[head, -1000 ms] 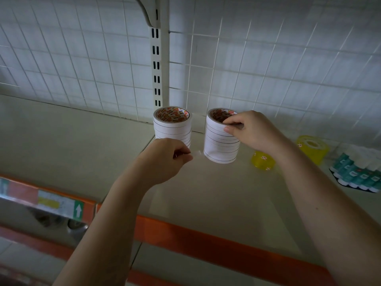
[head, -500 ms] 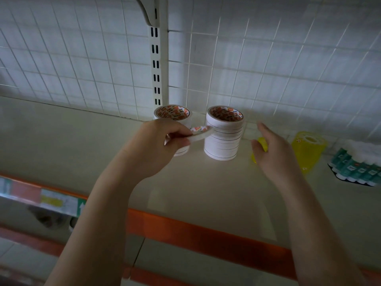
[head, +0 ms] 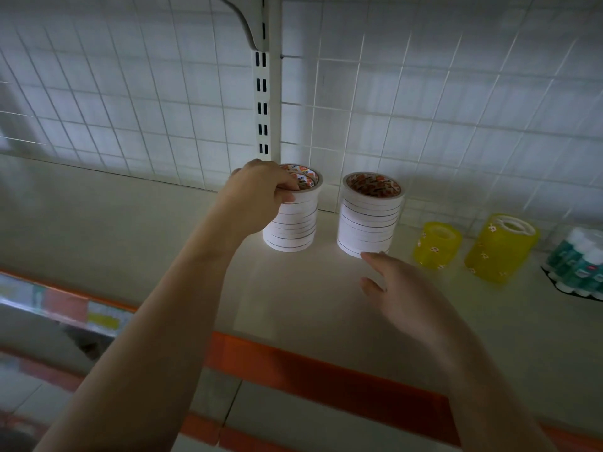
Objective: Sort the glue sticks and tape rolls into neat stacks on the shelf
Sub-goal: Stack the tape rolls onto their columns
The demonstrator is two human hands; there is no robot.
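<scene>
Here, on the pale shelf [head: 163, 230], two white tape stacks upright, side by side but apart, at about twelve o'clock from the hands, close to the wire grid back panel [head: 424, 109] and the slotted upright post [head: 262, 93]. Left hand [head: 257, 194] curled over the top rim of the left tape stack [head: 292, 223], fingers wrapped round the uppermost roll, thumb side hidden behind the stack; topmost roll slightly askew on those beneath. Right tape stack [head: 368, 216] free of any hand, orange-printed core visible at its top. Right hand [head: 401, 295] relaxed and holding nothing, fingers loosely extended, one fingertip just beside the foot of the right stack; contact impossible to judge through the motion blur. At three o'clock from the right stack, a short yellow tape stack [head: 437, 244], then a taller yellow tape stack [head: 501, 247] further right, both upright and apart from each other. At the far three o'clock edge, a pack of glue sticks [head: 577, 269] with white caps and teal bodies, lying tilted on the shelf, partly cut off by the frame. Along six o'clock, the orange shelf edge strip [head: 310, 367], with blurred price labels [head: 65, 305] at eight o'clock.
</scene>
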